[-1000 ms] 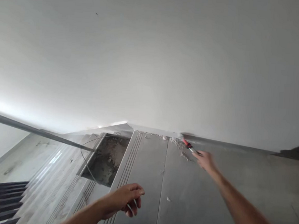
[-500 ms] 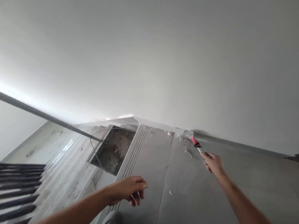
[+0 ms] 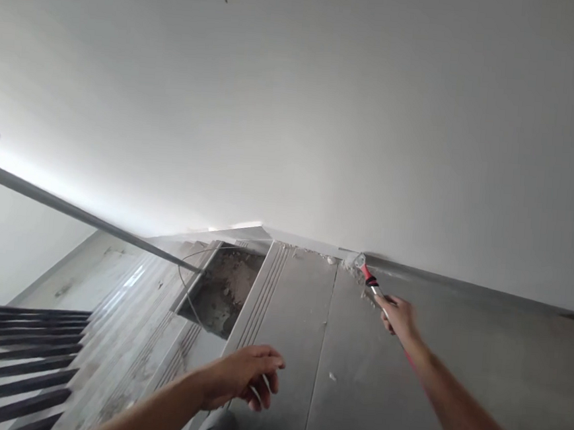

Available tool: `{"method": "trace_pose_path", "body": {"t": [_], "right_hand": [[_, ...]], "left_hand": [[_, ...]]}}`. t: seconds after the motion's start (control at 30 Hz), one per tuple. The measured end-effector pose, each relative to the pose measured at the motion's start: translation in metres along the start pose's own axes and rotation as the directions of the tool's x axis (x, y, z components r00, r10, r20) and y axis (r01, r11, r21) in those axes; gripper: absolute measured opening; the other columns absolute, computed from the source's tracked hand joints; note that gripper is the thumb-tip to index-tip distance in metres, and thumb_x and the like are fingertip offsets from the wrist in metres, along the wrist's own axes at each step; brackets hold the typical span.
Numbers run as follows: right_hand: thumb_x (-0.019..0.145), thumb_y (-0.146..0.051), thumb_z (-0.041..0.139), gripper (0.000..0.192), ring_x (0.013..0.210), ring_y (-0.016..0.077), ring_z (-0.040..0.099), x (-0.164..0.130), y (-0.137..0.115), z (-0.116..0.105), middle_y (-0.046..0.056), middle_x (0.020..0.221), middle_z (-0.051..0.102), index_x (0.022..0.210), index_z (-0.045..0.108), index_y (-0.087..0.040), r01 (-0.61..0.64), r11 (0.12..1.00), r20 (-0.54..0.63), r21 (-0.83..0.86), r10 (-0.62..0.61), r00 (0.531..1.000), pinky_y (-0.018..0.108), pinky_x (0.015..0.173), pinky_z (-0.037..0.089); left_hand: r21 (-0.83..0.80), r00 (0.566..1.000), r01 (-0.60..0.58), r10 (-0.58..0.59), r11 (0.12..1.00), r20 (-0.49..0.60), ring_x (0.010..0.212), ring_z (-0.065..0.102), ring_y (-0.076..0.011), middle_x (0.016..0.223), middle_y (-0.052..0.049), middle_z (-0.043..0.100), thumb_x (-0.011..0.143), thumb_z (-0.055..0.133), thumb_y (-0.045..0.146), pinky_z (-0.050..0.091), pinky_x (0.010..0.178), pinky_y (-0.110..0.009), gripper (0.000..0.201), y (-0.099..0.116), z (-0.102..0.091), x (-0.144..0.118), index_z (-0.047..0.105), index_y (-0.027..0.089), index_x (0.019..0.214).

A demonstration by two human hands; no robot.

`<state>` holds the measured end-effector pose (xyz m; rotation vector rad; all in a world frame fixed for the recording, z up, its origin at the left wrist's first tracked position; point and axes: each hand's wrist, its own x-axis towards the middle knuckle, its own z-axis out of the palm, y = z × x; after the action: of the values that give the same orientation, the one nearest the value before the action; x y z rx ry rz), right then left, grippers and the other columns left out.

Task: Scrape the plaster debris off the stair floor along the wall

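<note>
My right hand (image 3: 398, 316) is wrapped round the shaft of a long-handled scraper (image 3: 372, 282). Its red and black neck slants up to a pale head, which touches the floor tile where it meets the wall. Crumbled mortar debris (image 3: 348, 265) lies right beside the head, partly hidden by it. My left hand (image 3: 249, 376) hovers over the grooved edge of the tiled step, holding nothing, its fingers loosely bent and apart. Several pale chips lie along the skirting (image 3: 305, 241), and one small chip (image 3: 332, 376) rests on the grey tile (image 3: 351, 405).
Left of the step edge, a square opening (image 3: 221, 289) in the stair holds rubble, with a thin cable (image 3: 190, 303) looped across it. A grey pole (image 3: 83, 212) slants down to it. Dark railing bars (image 3: 18, 353) stand at lower left. A shoe tip (image 3: 215, 428) shows below.
The scraper head has shifted slightly left along the wall base into the debris, my right hand moving with it. My left hand's fingers have spread a little. The view has shifted slightly.
</note>
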<state>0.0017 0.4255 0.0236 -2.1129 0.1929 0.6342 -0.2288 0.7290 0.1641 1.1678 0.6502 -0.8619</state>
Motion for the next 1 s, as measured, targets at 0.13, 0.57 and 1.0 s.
{"method": "trace_pose_path", "body": {"t": [0.13,0.57,1.0], "right_hand": [[0.064,-0.057,0.053,0.045,0.027,0.0069,0.039,-0.002,-0.005,-0.004,-0.006,0.038,0.045,0.079,0.061,-0.015,-0.013,0.999,-0.03,-0.031,0.012,0.999,0.017,0.027,0.026],[0.063,-0.059,0.054,0.045,0.028,0.0075,0.041,-0.001,-0.01,0.01,-0.006,0.038,0.045,0.072,0.06,-0.016,-0.018,0.999,0.008,-0.048,0.019,1.0,0.018,0.027,0.027],[0.065,-0.055,0.055,0.039,0.027,0.0066,0.041,0.008,-0.042,0.032,-0.006,0.038,0.047,0.07,0.06,-0.017,0.087,0.99,0.066,-0.112,-0.08,0.995,0.018,0.029,0.028]], "left_hand": [[0.068,1.0,-0.005,0.005,0.998,-0.006,0.059,0.055,-0.0105,0.077,-0.002,0.057,0.073,0.054,0.047,0.039,0.055,-0.025,0.037,0.006,0.01,0.004,0.05,0.015,0.091],[-0.045,0.997,-0.022,0.019,0.999,-0.069,0.059,0.056,-0.0108,0.077,-0.002,0.057,0.074,0.052,0.045,0.038,0.053,-0.024,0.035,-0.002,-0.003,-0.01,0.05,0.016,0.093],[0.062,1.0,-0.024,0.025,0.998,-0.012,0.06,0.056,-0.0112,0.079,-0.003,0.057,0.071,0.056,0.046,0.04,0.055,-0.026,0.038,0.003,0.0,-0.007,0.051,0.015,0.092]]}}
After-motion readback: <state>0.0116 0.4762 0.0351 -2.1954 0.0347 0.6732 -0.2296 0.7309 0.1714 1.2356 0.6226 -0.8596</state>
